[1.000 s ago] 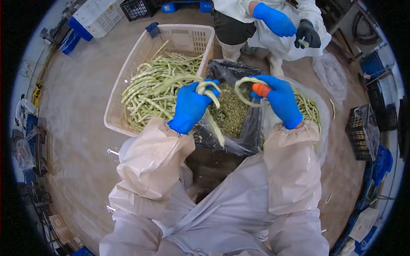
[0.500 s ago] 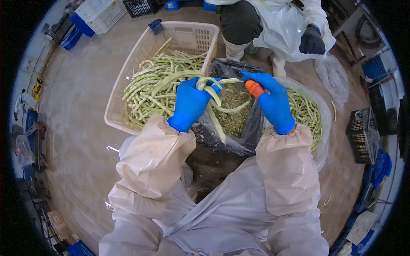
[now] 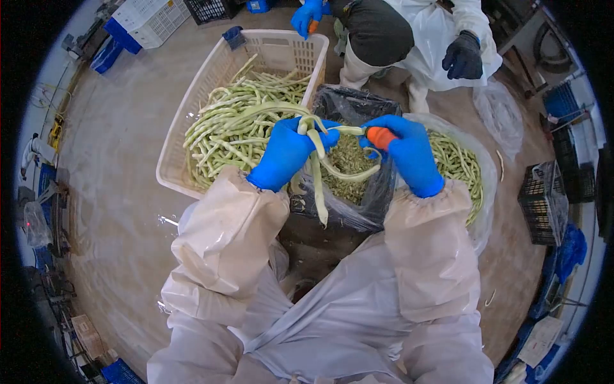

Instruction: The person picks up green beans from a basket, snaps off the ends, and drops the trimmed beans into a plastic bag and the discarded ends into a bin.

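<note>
My left hand (image 3: pixel 286 153), in a blue glove, is closed around a few long green beans (image 3: pixel 318 168). Their ends hang and curl below the fingers. One bean stretches across to my right hand (image 3: pixel 409 153), which pinches its tip between finger and thumb. An orange cover (image 3: pixel 382 137) sits on that hand, apparently over the thumb. Under both hands stands a dark, plastic-lined bin (image 3: pixel 377 205) holding chopped green bits (image 3: pixel 347 168). A white crate (image 3: pixel 176 163) piled with long beans (image 3: pixel 224 131) lies to the left.
On the right, a clear plastic bag (image 3: pixel 487 192) contains cut bean pieces (image 3: pixel 455 168). A co-worker in white (image 3: pixel 428 38) sits opposite, with a dark-gloved hand (image 3: pixel 462 56) and a blue-gloved hand (image 3: pixel 308 18) near the white crate. A black crate (image 3: pixel 540 208) stands farther right.
My right hand has moved slightly down, its fingers now closed on the bean's tip. The hanging beans have swung left. The co-worker's blue-gloved hand has come into view by the crate.
</note>
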Tool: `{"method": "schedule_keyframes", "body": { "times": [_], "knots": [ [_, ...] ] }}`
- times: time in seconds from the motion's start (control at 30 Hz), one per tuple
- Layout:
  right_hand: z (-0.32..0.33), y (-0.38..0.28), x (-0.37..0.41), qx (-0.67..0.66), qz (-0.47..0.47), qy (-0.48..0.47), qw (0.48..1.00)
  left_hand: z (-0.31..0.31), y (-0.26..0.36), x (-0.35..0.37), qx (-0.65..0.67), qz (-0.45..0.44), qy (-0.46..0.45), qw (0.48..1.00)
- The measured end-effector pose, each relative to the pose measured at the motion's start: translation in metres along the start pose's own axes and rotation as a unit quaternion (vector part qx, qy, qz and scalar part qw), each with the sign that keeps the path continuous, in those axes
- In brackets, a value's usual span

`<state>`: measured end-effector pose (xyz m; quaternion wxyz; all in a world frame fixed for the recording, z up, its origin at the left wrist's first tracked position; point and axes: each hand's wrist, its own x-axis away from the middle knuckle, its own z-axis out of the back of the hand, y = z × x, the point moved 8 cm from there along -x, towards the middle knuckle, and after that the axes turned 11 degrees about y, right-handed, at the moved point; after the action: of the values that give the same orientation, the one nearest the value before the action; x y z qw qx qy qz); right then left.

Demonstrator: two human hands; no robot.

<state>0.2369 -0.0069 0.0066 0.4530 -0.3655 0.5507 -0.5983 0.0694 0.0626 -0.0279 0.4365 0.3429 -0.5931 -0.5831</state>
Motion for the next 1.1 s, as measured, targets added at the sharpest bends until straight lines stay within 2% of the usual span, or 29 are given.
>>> {"method": "schedule_keyframes", "body": {
  "times": [0.07,0.13,0.17,0.2,0.23,0.33,0.37,0.47,0.57,0.67,0.7,0.77,0.8,0.87,0.9,1.0,1.03,1.1],
  "knots": [
    [-0.006,0.004,0.001,-0.145,-0.098,-0.043,0.984,-0.008,0.006,0.004,0.068,0.04,-0.056,0.995],
    [-0.015,0.019,0.004,-0.271,-0.173,-0.068,0.944,-0.018,0.011,0.011,0.141,0.07,-0.11,0.981],
    [-0.012,0.028,0.001,-0.121,-0.112,-0.061,0.984,-0.014,0.009,0.01,0.156,0.076,-0.061,0.983],
    [-0.012,0.04,-0.002,0.032,-0.047,-0.053,0.997,-0.008,0.009,0.006,0.162,0.072,-0.039,0.983],
    [-0.014,0.045,-0.004,0.183,0.019,-0.044,0.982,0.003,0.006,-0.002,0.167,0.069,-0.016,0.983],
    [0.001,0.038,0.0,0.352,0.139,0.048,0.924,0.034,0.011,-0.014,0.146,0.049,0.087,0.984],
    [0.003,0.031,-0.002,0.294,0.183,0.058,0.936,0.044,0.014,-0.015,0.122,0.04,0.119,0.985],
    [0.006,0.002,-0.004,0.137,0.088,0.093,0.982,0.05,0.021,-0.011,0.113,-0.003,0.162,0.98],
    [-0.01,0.004,-0.003,-0.007,0.033,0.054,0.998,0.037,0.027,-0.004,0.118,-0.022,0.162,0.979],
    [-0.011,0.021,-0.003,0.122,0.074,0.057,0.988,0.026,0.029,-0.001,0.119,-0.041,0.124,0.984],
    [-0.01,0.024,-0.003,0.128,0.051,0.054,0.989,0.022,0.027,-0.001,0.118,-0.028,0.108,0.987],
    [-0.008,0.03,-0.001,0.142,0.007,0.046,0.989,0.018,0.03,0.001,0.079,-0.056,0.08,0.992],
    [-0.003,0.027,-0.003,0.138,0.036,0.062,0.988,0.016,0.032,0.002,0.06,-0.069,0.065,0.994],
    [0.009,0.022,-0.008,0.131,0.092,0.097,0.982,0.016,0.026,-0.002,0.098,0.012,0.008,0.995],
    [0.011,0.019,-0.007,0.113,0.089,0.093,0.985,0.016,0.023,-0.005,0.115,0.053,-0.02,0.992],
    [0.009,0.008,-0.006,0.064,0.089,0.07,0.991,0.034,0.007,-0.024,0.02,0.034,0.031,0.999],
    [0.004,0.007,-0.004,0.052,0.094,0.059,0.992,0.032,0.008,-0.019,0.046,0.019,0.029,0.998],
    [-0.006,0.006,0.001,0.048,0.097,0.036,0.993,0.015,0.005,-0.007,0.008,0.009,0.011,1.0]
  ]
}}
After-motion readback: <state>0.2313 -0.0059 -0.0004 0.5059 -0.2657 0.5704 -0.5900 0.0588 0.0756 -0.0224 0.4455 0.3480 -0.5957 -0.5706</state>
